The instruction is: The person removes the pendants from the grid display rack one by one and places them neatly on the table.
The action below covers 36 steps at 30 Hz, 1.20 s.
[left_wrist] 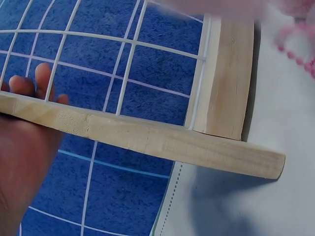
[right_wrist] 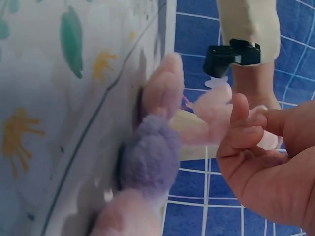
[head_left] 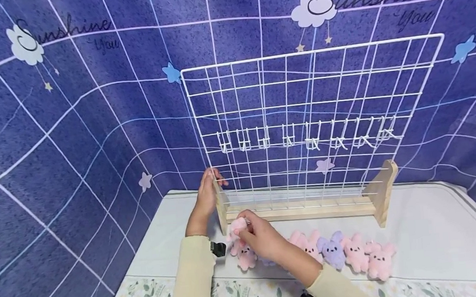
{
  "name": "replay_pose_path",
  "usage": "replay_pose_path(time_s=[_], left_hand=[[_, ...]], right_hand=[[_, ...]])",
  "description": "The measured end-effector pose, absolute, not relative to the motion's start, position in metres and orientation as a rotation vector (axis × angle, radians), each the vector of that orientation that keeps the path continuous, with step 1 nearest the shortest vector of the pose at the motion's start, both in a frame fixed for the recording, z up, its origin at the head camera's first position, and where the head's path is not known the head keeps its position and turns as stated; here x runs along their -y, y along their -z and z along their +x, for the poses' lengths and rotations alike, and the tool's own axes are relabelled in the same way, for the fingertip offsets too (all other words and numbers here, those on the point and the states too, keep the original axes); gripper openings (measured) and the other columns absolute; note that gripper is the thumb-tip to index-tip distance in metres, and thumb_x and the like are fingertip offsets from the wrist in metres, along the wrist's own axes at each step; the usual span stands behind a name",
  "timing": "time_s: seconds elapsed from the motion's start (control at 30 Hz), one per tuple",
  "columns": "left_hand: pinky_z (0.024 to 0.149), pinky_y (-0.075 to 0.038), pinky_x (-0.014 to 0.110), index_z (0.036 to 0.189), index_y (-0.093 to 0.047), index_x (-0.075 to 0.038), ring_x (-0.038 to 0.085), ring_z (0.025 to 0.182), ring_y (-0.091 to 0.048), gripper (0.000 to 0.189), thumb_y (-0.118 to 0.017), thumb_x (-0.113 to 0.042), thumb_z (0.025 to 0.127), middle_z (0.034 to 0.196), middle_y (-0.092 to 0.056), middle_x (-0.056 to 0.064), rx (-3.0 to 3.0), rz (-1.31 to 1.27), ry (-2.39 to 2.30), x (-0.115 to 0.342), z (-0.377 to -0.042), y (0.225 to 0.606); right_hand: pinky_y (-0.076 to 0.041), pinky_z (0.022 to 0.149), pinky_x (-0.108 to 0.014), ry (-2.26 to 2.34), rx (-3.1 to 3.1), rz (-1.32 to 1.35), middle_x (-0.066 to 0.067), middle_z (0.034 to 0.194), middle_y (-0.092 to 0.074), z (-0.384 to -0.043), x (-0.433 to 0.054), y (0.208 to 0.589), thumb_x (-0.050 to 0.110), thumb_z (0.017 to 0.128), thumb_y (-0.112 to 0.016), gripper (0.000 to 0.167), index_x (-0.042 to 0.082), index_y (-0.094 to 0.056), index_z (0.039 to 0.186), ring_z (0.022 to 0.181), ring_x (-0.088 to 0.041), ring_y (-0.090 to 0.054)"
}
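A white wire grid rack [head_left: 302, 106] stands in a wooden stand with two side posts [head_left: 384, 197] and a base bar [head_left: 311, 210]. My left hand [head_left: 206, 196] grips the left wooden post [left_wrist: 147, 140], fingers curled behind it. Between the fingertips of my right hand [head_left: 267, 240] is a small pink plush bunny [head_left: 238, 225], pinched just above the table in front of that post; in the right wrist view the bunny [right_wrist: 211, 115] is partly covered by the fingers. Below it lies another pink plush bunny [head_left: 246, 257].
More plush bunnies lie in a row: a purple one [head_left: 334, 252] and pink ones [head_left: 356, 253] to the right, some hidden behind my right arm. Several white wire hooks [head_left: 288, 139] hang across the grid. A blue patterned curtain [head_left: 92, 133] stands behind the white table [head_left: 432, 226].
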<state>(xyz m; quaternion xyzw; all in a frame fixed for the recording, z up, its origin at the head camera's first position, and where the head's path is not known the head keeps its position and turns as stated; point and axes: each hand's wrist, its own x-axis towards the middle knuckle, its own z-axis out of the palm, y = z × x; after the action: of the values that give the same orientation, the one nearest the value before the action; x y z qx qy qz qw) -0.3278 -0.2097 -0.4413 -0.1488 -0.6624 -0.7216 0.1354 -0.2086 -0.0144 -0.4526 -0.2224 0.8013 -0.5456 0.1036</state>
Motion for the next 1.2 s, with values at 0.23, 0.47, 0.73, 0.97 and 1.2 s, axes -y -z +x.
replay_pose_path(time_s=[0.23, 0.47, 0.73, 0.97, 1.2], left_hand=[[0.080, -0.048, 0.027, 0.104, -0.039, 0.010, 0.018, 0.080, -0.059, 0.036, -0.022, -0.021, 0.113, 0.085, -0.045, 0.004, 1.939, -0.417, 2.066, 0.208, -0.327, 0.440], [0.077, -0.045, 0.025, 0.109, -0.035, 0.017, 0.019, 0.078, -0.053, 0.041, -0.020, -0.021, 0.114, 0.087, -0.043, 0.007, 1.964, -0.434, 2.047, 0.207, -0.328, 0.441], [0.073, -0.043, 0.025, 0.098, -0.041, 0.000, 0.018, 0.074, -0.047, 0.033, -0.020, -0.020, 0.114, 0.082, -0.042, 0.008, 1.923, -0.464, 2.065, 0.208, -0.327, 0.441], [0.072, -0.041, 0.026, 0.098, -0.040, 0.004, 0.016, 0.074, -0.045, 0.036, -0.019, -0.021, 0.113, 0.082, -0.042, 0.005, 1.949, -0.450, 2.038, 0.208, -0.328, 0.443], [0.073, -0.041, 0.025, 0.101, -0.039, 0.005, 0.012, 0.073, -0.045, 0.036, -0.020, -0.023, 0.114, 0.082, -0.042, 0.001, 1.939, -0.428, 2.057, 0.207, -0.327, 0.441]], right_hand=[[-0.042, 0.045, -0.019, 1.606, -2.352, -0.705, -0.023, 0.089, -0.077, -0.209, 0.021, 0.461, 0.006, 0.107, -0.057, 0.018, 0.007, -0.051, 0.124, 0.058, -0.020, -0.066], [-0.047, 0.046, -0.018, 1.491, -2.381, -0.761, -0.009, 0.072, -0.072, -0.204, 0.024, 0.472, -0.001, 0.097, -0.064, 0.009, 0.005, -0.063, 0.105, 0.054, -0.008, -0.062], [-0.048, 0.068, -0.016, 1.237, -2.610, -0.968, -0.001, 0.098, -0.058, -0.205, 0.023, 0.474, 0.004, 0.080, -0.088, 0.016, 0.008, -0.080, 0.092, 0.076, -0.002, -0.054], [-0.054, 0.089, -0.022, 1.139, -2.584, -1.017, -0.017, 0.147, -0.059, -0.204, 0.017, 0.469, 0.004, 0.080, -0.083, 0.024, 0.007, -0.081, 0.103, 0.107, -0.014, -0.069], [-0.054, 0.102, -0.028, 1.011, -2.530, -1.030, -0.016, 0.160, -0.050, -0.203, 0.012, 0.460, 0.013, 0.087, -0.079, 0.031, 0.010, -0.079, 0.118, 0.119, -0.020, -0.071]])
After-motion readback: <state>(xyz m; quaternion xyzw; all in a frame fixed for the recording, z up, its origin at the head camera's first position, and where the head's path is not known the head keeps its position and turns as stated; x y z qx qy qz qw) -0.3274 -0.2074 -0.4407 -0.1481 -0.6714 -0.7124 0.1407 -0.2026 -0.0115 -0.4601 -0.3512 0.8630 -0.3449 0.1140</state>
